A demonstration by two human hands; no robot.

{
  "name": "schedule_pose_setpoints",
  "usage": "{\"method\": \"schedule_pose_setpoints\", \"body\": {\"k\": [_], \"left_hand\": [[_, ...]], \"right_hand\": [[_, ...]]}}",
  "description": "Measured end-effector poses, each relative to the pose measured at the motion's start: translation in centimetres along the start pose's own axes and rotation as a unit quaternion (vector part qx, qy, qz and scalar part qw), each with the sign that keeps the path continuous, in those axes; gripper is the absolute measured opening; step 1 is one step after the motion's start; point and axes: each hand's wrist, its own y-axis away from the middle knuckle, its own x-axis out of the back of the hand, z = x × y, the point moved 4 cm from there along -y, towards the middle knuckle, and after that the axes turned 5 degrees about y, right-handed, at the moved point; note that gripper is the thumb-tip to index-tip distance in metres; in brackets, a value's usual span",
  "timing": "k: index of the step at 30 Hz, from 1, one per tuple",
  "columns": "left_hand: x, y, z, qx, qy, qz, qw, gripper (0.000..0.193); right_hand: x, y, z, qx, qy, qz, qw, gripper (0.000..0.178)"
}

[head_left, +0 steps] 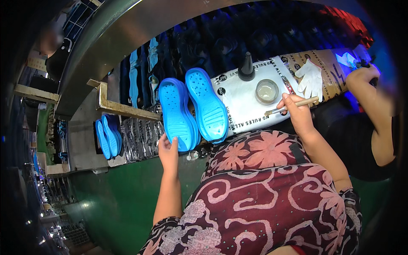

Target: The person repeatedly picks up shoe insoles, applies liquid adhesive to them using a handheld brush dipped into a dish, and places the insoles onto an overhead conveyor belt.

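My left hand [167, 154] grips the near end of a stack of blue shoe soles [173, 108], its thumb on the top sole. Right beside it lies a second stack of blue soles [208, 106], dotted with small hollows and ridged across the heel. In my right hand [297, 114] is a brush [293, 106] with a wooden handle, its bristles pointing left over a white printed sheet [246, 110]. Just beyond the bristles stands a small round cup [267, 92] of cloudy, pale liquid. A dark cone-shaped bottle [246, 68] stands behind the cup.
A white glove [310, 79] lies on brown printed paper [329, 70] to the right. Another person's arm [367, 91] reaches in there. Further left sits another pair of blue soles [109, 136]. A metal bar [123, 111] runs left of the stacks; dark rows of shoe parts fill the back.
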Motion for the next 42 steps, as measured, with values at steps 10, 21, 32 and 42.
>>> {"method": "schedule_pose_setpoints", "body": {"k": [10,21,32,42], "left_hand": [[-0.5,2.0,8.1,0.182,0.359,-0.185,0.897,0.043],[-11.1,5.7,13.5,-0.069,0.177,-0.21,0.959,0.046],[-14.1,7.6,16.6,-0.167,0.176,-0.234,0.942,0.043],[-14.1,7.6,17.2,-0.21,0.164,-0.214,0.94,0.041]], "right_hand": [[-0.2,-0.2,-0.3,-0.007,-0.004,0.002,1.0,0.037],[-1.9,-0.6,-8.1,0.167,-0.009,-0.038,0.985,0.033],[-3.7,0.6,-8.5,0.378,0.127,-0.038,0.916,0.024],[-2.6,0.5,-8.2,0.382,0.198,-0.012,0.902,0.019]]}}
